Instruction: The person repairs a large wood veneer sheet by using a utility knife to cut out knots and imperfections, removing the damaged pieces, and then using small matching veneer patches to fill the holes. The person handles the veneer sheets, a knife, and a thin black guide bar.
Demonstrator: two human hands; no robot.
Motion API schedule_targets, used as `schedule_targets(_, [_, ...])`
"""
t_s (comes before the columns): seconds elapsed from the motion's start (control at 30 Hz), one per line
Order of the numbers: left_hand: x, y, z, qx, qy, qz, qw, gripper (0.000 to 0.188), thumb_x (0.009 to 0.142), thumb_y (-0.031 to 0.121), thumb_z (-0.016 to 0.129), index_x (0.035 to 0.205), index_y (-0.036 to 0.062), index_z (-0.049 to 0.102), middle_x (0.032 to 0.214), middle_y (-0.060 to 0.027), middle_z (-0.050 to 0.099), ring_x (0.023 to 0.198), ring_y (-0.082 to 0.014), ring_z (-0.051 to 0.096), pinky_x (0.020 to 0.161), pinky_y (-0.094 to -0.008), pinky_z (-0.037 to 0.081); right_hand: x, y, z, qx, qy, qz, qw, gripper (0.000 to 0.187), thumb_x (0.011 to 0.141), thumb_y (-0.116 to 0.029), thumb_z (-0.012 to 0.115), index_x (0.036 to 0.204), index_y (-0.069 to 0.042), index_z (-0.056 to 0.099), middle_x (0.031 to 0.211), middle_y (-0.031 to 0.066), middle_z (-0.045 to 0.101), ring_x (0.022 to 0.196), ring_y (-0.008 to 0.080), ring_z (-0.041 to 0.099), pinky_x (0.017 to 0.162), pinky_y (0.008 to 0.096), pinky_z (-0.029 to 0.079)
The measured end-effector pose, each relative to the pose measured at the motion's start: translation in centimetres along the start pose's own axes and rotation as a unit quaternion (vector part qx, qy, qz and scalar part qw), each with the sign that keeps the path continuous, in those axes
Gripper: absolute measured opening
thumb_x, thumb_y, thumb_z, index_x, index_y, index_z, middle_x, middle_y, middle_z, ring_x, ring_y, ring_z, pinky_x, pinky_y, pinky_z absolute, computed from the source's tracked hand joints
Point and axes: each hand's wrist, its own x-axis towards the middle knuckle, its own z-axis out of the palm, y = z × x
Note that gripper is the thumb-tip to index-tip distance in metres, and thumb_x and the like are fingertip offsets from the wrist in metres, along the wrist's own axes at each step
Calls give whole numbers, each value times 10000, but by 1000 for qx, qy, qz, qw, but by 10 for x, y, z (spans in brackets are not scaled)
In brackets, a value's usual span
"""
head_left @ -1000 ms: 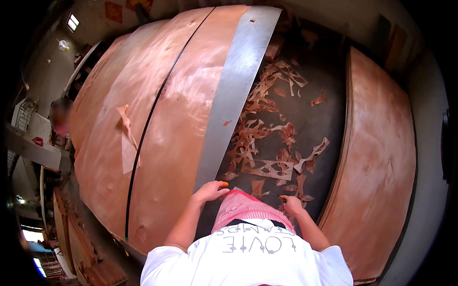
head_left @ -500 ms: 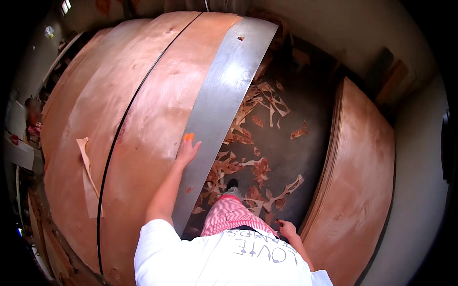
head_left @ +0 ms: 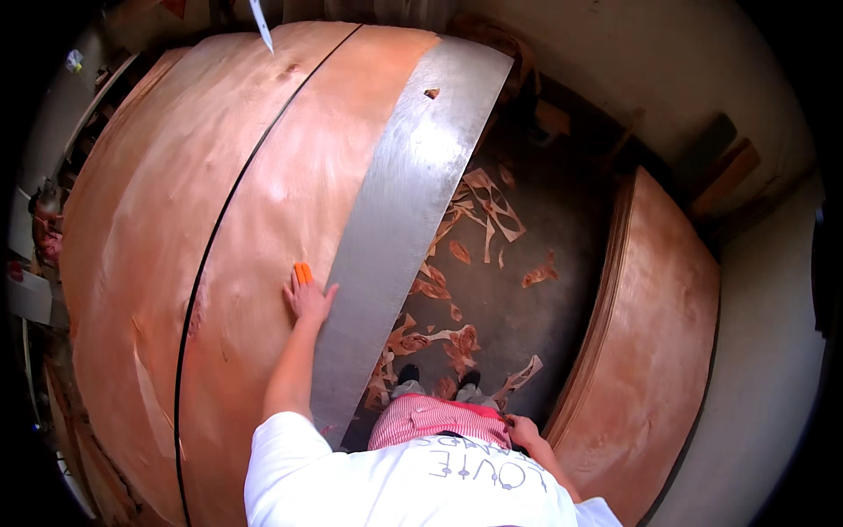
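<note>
Now we press our left hand flat and spread on the thin wood sheet, an orange thing under its fingertips, our right hand loose by our hip, wood scraps on the floor.

Left hand stretched forward, palm down, fingers spread; right hand hangs low by the hip.

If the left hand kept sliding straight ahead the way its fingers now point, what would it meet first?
The left hand lies flat on the veneer sheet, an orange thing at its fingertips. Straight ahead the way looks free: only more bare veneer up to the sheet's far edge. The grey metal strip runs alongside to its right.
</note>
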Motion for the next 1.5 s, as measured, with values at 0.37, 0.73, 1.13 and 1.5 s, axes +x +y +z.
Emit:
schedule_targets(0.37, [-268,48,4,18,-115,48,992,861,756,508,566,1378,12,239,1440,-136,225,1338,-270,180,1078,-505,94,135,-62,-121,-106,-50,-207,971,314,774,-248,529,1071,-191,614,920,148,634,863,333,600,740,440,473])
schedule_targets(0.73, [-307,47,19,-203,0,-216,955,591,845,324,545,1288,-30,375,1341,-248,342,1232,-374,338,1021,-428,275,208,-96,-165,-273,-116,-352,888,305,779,-279,525,1068,-235,615,878,125,641,825,316,613,712,426,489])
schedule_targets(1.13, [-386,-109,53,-99,189,-452,866,600,848,299,561,1305,-29,351,1354,-239,330,1275,-349,293,1046,-385,262,175,-201,-141,-257,-127,-452,845,310,786,-277,545,1074,-173,595,859,121,639,808,309,611,696,418,479])
schedule_targets(1.5, [-436,-176,28,19,57,-494,867,732,848,520,428,1362,20,278,1430,-174,233,1322,-291,216,1038,-482,207,137,-366,-71,-227,80,-598,765,385,826,-106,509,1209,-77,493,1176,123,527,1045,327,488,829,393,450])
